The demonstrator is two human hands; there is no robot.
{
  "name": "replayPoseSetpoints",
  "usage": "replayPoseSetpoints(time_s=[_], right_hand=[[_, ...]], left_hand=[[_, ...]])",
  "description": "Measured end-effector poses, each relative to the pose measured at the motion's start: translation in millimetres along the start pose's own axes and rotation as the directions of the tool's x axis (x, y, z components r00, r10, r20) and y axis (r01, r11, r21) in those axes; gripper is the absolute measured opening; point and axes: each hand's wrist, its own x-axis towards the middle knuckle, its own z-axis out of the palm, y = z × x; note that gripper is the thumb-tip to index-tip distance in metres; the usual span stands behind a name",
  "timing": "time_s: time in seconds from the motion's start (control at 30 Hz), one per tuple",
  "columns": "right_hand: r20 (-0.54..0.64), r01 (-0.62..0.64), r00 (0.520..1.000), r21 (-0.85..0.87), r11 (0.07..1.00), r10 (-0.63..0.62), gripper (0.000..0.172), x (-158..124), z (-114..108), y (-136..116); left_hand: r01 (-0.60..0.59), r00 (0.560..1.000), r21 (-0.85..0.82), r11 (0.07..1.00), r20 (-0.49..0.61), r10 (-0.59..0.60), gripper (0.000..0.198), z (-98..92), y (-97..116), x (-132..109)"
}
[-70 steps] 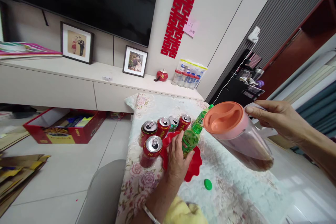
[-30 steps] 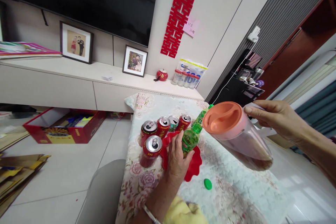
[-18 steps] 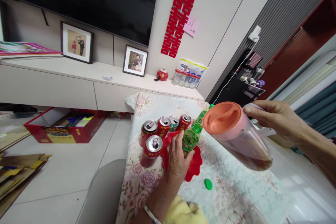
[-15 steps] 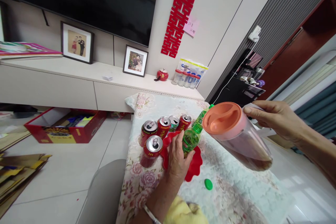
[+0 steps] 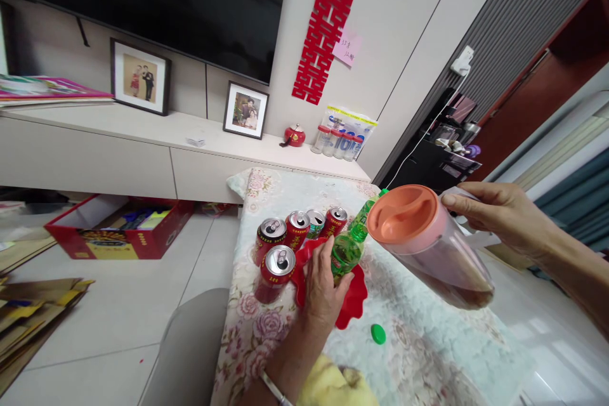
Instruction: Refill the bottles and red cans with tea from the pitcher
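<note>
My left hand [image 5: 321, 285] is wrapped round a green plastic bottle [image 5: 346, 255] that stands on a red scalloped plate [image 5: 353, 304]. By its handle, my right hand [image 5: 499, 212] grips a clear pitcher [image 5: 440, 266] with an orange lid [image 5: 403, 214] and brown liquid low inside. The pitcher is tilted, its lid side close to the bottle's mouth; I cannot make out any stream between them. Left of the bottle are several red drink cans [image 5: 277, 269] and a green-and-white can [image 5: 314, 223], tops opened. A green cap [image 5: 378, 333] lies on the tablecloth near the plate.
Another green bottle [image 5: 362, 212] stands behind the held one. A yellow cloth [image 5: 335, 387] lies at the near table edge, on a floral tablecloth [image 5: 266, 327]. Beyond, a low white cabinet [image 5: 200, 162] bears picture frames and jars. A red box [image 5: 118, 238] sits on the floor.
</note>
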Motion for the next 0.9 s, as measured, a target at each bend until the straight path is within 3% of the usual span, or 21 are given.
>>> replayPoseSetpoints(time_s=[0.2, 0.47, 0.67, 0.9], right_hand=[[-0.016, 0.011, 1.0, 0.091, 0.996, -0.01, 0.062, -1, 5, 12], [-0.057, -0.06, 0.993, 0.495, 0.867, 0.102, 0.061, -9, 32, 37], [-0.218, 0.024, 0.963, 0.648, 0.761, 0.155, 0.069, -10, 42, 67], [-0.378, 0.141, 0.9, 0.725, 0.674, 0.218, 0.056, -7, 69, 111]], left_hand=[[0.0, 1.0, -0.001, 1.0, -0.003, 0.0, 0.081, -0.3, 0, 0], [-0.01, 1.0, 0.001, 1.0, -0.012, 0.01, 0.08, -0.1, -1, 0], [0.018, 0.999, -0.02, 1.0, -0.03, -0.019, 0.08, -0.9, 0, -1], [0.045, 0.998, -0.045, 0.998, -0.043, -0.047, 0.085, -0.8, -4, 0]])
